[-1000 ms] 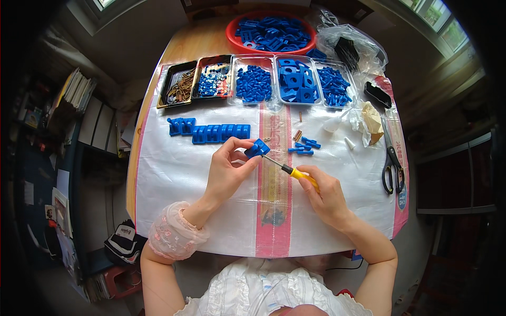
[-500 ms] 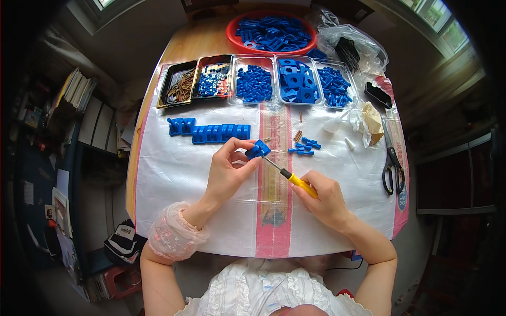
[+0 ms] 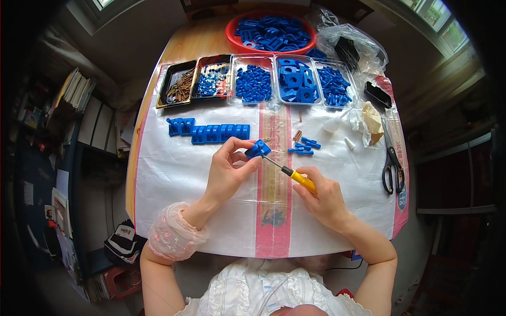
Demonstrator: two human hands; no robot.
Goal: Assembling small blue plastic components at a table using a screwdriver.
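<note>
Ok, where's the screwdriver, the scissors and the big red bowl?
screwdriver (image 3: 301, 179), head view, on its yellow handle, held in the right hand.
scissors (image 3: 390, 158), head view, on the blades just above the black handles.
red bowl (image 3: 232, 35), head view, on its left rim.

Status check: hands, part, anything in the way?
Left hand pinching blue block. Right hand gripping yellow screwdriver, tip at block. Nothing between them.

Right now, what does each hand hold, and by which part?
Left hand: small blue plastic block, by its sides. Right hand: yellow-handled screwdriver, by the handle.
</note>
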